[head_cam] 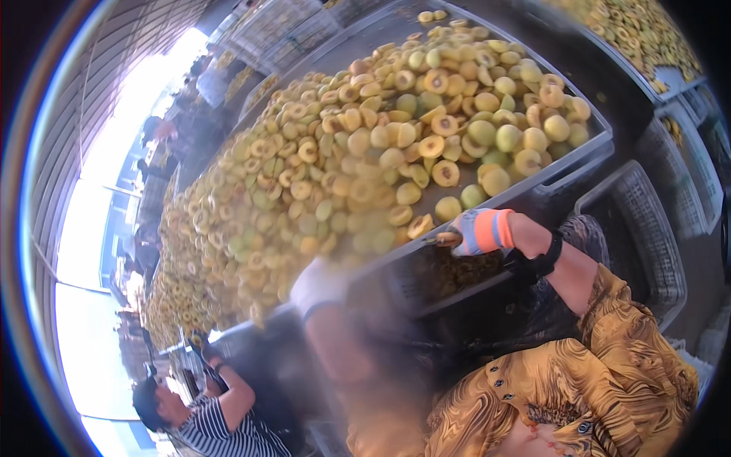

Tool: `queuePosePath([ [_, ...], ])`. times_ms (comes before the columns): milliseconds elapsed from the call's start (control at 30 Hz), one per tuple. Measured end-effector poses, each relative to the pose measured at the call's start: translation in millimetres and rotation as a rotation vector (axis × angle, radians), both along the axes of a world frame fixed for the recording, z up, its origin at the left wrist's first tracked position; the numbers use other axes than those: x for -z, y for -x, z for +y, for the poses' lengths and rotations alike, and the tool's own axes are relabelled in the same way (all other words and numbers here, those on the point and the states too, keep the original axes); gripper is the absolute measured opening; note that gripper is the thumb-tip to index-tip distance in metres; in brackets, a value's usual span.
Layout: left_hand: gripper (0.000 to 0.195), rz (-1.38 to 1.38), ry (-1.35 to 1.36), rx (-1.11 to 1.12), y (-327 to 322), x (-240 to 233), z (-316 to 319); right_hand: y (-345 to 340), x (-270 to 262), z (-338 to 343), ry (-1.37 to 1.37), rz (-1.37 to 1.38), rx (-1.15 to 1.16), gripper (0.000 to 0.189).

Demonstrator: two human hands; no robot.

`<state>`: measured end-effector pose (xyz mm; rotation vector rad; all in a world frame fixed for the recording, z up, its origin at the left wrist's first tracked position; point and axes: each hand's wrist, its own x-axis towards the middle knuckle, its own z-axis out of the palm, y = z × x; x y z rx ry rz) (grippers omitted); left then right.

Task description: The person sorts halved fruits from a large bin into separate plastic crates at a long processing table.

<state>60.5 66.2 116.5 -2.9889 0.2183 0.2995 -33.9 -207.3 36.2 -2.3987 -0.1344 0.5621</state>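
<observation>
Before me is a large table (577, 149) with a raised metal rim, heaped with yellow-green stone fruit (431, 146), probably peaches, many halved with their brown centres showing. My right hand (482, 231), in an orange and grey glove, is closed at the near rim around a small brownish object (447, 239), whose kind I cannot tell. My left hand (322, 288), in a whitish glove, is at the near rim further left, beside the fruit. Blur hides its fingers and anything in them.
An empty-looking plastic crate (628, 228) stands at my right, and more crates (677, 171) lie beyond it. A co-worker in a striped shirt (223, 423) works at the rim on the left. Other people stand along the far side. Another fruit-covered table (622, 54) is at the upper right.
</observation>
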Motion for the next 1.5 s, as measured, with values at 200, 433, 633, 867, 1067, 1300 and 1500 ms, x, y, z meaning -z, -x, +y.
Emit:
queuePosePath([
  [200, 0.042, -0.253, 0.310, 0.166, -40.1, 10.2, -50.8, -6.2, 3.2, -8.7, -0.061, -0.136, 0.174, 0.038],
  [433, 0.053, -0.148, 0.399, 0.171, -97.2, 63.2, -149.2, -16.3, 19.7, 4.0, -0.081, -0.305, 0.220, 0.034],
  [633, 0.048, -0.002, 0.839, 0.254, -92.1, 83.4, -111.6, -30.5, 36.2, 1.1, -0.308, -0.313, 0.387, 0.035],
  [867, 0.054, -0.268, 1.057, 0.548, -14.9, 62.4, -109.1, -29.6, 40.2, -6.7, -0.700, -0.303, 0.406, 0.038],
  [1067, 0.044, 0.200, 1.452, 0.399, 17.5, 47.6, -106.2, -20.4, 26.2, 1.9, -0.611, -0.287, 0.338, 0.041],
  [1300, 0.022, 0.557, 1.713, 0.010, 8.2, 70.3, -112.5, -29.1, 48.9, 13.1, -0.620, -0.346, 0.500, 0.035],
  [1500, 0.022, 0.246, 1.818, 0.013, -1.3, 82.9, -108.9, -8.1, 16.0, 16.0, -0.563, -0.179, 0.530, 0.040],
])
